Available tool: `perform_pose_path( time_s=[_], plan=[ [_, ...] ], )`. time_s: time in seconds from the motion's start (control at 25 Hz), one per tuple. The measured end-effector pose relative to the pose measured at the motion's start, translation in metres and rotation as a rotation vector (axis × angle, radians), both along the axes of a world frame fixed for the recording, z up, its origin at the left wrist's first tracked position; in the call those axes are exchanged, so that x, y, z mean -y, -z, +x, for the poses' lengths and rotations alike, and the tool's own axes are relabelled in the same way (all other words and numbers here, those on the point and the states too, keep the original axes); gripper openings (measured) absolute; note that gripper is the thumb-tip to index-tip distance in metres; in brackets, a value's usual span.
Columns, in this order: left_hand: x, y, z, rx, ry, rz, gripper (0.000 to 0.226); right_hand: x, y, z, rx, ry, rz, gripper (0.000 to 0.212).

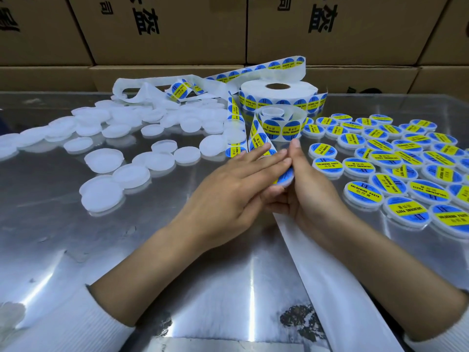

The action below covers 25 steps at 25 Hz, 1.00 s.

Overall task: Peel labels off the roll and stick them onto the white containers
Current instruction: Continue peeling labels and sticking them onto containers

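Now, both hands meet at bench centre over one white container [285, 177]. Right hand [308, 189]: fingers curled round the container from its right side, holding it tilted on edge, blue-yellow face turned up-left toward the other hand. Left hand [236, 186]: fingers straight, laid flat across the label strip [256, 141] and the container's face, pressing rather than clasping.

Strip runs up and away from the hands to the small roll [281, 125] just beyond the fingertips; big roll [279, 94] behind it. Long axis of strip is near-far, so the next peel pulls toward the body.

Bare containers [101, 191] lie scattered left, nearer the left hand. Labelled containers [396, 174] packed in rows right, nearer the right hand, so the put-down likely goes right and the next pick-up left.

Spent backing paper [337, 283] trails toward the body under the right forearm.
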<state>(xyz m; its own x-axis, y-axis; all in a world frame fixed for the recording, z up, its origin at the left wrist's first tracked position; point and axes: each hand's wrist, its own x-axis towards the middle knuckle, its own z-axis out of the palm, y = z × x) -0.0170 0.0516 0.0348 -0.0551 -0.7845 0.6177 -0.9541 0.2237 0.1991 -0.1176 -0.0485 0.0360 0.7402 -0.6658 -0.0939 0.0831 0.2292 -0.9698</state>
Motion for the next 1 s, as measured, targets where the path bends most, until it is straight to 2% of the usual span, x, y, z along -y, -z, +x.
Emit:
perform_pose_path(
  time_s=[0.2, 0.32, 0.4, 0.48, 0.52, 0.64, 0.72, 0.88, 1.0],
  plan=[
    [-0.002, 0.004, 0.004, 0.061, 0.015, -0.26, 0.031, 0.003, -0.007, -0.002, -0.054, -0.062, 0.004, 0.056],
    [-0.002, 0.006, 0.005, 0.119, -0.006, -0.346, 0.024, 0.006, -0.011, -0.004, -0.078, 0.028, -0.112, 0.054],
    [-0.001, 0.004, 0.012, 0.152, -0.127, -0.399, 0.014, 0.013, -0.014, -0.006, -0.091, 0.125, -0.163, 0.054],
    [-0.001, 0.004, 0.026, 0.073, -0.346, -0.315, 0.018, 0.026, -0.017, -0.012, -0.123, 0.242, -0.197, 0.06],
    [-0.001, 0.006, 0.035, 0.009, -0.479, -0.171, 0.03, 0.034, -0.018, -0.016, -0.178, 0.292, -0.255, 0.06],
    [-0.001, 0.019, 0.063, -0.092, -0.744, 0.357, 0.065, 0.053, -0.01, -0.027, -0.496, 0.337, -0.641, 0.054],
    [0.0, 0.024, 0.073, -0.132, -0.788, 0.504, 0.072, 0.057, -0.004, -0.03, -0.654, 0.341, -0.839, 0.054],
    [0.001, 0.026, 0.077, -0.111, -0.785, 0.418, 0.058, 0.056, -0.002, -0.028, -0.786, 0.303, -0.871, 0.052],
    [-0.003, 0.024, 0.07, -0.118, -0.719, 0.298, 0.038, 0.056, -0.004, -0.027, -0.741, 0.323, -0.957, 0.046]
  ],
)
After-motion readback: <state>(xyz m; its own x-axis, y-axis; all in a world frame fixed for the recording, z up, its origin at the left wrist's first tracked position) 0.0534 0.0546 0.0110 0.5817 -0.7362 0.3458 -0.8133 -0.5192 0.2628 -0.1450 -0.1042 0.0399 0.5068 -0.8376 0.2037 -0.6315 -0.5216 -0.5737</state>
